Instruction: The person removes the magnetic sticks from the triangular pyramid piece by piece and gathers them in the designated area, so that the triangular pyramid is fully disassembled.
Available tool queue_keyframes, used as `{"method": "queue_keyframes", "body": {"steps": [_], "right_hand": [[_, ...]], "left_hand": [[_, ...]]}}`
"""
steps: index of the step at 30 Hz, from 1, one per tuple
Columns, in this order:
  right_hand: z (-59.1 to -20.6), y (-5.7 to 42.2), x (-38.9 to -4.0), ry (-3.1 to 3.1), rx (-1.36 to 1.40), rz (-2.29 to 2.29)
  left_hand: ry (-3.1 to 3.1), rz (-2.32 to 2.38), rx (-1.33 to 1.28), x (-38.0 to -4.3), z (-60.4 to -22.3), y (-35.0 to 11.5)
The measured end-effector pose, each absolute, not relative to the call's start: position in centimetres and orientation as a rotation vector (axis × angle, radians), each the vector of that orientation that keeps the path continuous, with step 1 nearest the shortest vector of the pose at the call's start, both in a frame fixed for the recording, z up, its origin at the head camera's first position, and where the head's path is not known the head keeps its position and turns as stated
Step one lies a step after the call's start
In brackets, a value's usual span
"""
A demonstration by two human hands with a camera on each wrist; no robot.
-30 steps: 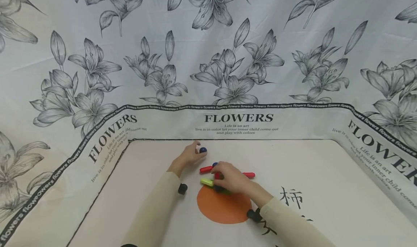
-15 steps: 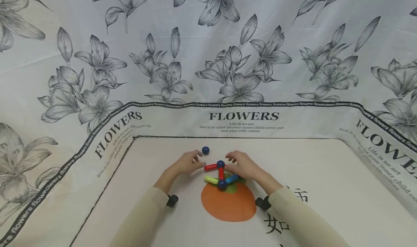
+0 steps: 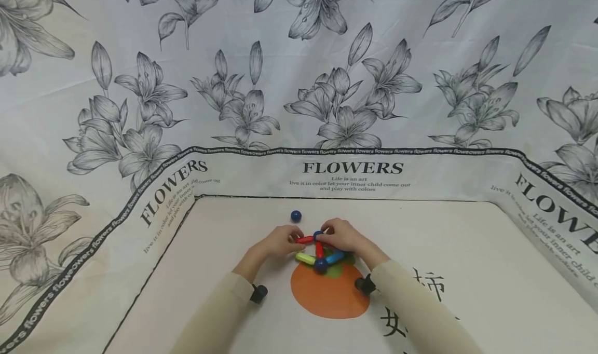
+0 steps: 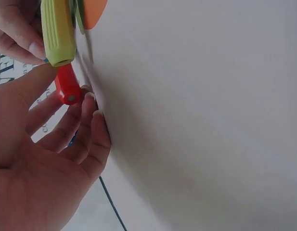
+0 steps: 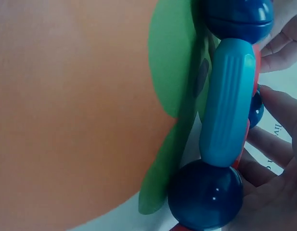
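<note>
Magnetic rods and blue balls form a joined frame on the table. My left hand [image 3: 279, 241] pinches the free end of the left red rod [image 3: 306, 239], its tip also showing as a red rod [image 4: 68, 86] between thumb and fingers in the left wrist view. With thumb and fingers, my right hand [image 3: 345, 235] holds the far blue ball [image 3: 318, 234]. A second red rod [image 3: 320, 249] links that to the near blue ball [image 3: 320, 265]. From there a yellow-green rod [image 3: 306, 259] points left and a blue rod [image 5: 227, 101] leads right to another ball [image 5: 206, 195].
Beyond the left hand lies a loose blue ball [image 3: 296, 216]. The pale tablecloth carries a printed orange persimmon [image 3: 329, 294] and dark characters [image 3: 430, 284]. Behind the table hangs a flower-printed curtain [image 3: 345, 99].
My left hand has left the loose blue ball and come to the left red rod. The right hand lifted off the frame, then moved left onto the far ball.
</note>
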State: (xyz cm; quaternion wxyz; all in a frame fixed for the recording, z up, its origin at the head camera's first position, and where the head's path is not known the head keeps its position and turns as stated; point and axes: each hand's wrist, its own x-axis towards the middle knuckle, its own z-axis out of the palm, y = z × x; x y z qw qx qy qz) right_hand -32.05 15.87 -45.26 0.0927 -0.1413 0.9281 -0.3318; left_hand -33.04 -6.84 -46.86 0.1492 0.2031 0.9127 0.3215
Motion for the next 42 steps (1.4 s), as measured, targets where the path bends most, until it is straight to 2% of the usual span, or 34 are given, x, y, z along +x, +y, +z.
{"method": "queue_keyframes", "body": {"steps": [27, 42], "right_hand": [[-45.3, 15.5, -32.4, 2.756, -0.417, -0.94], [-45.4, 15.3, -32.5, 2.759, -0.435, -0.932]], "left_hand": [[2.747, 0.871, 0.365, -33.7, -46.4, -5.3], [2.772, 0.979, 0.364, -32.6, -45.7, -7.9]]}}
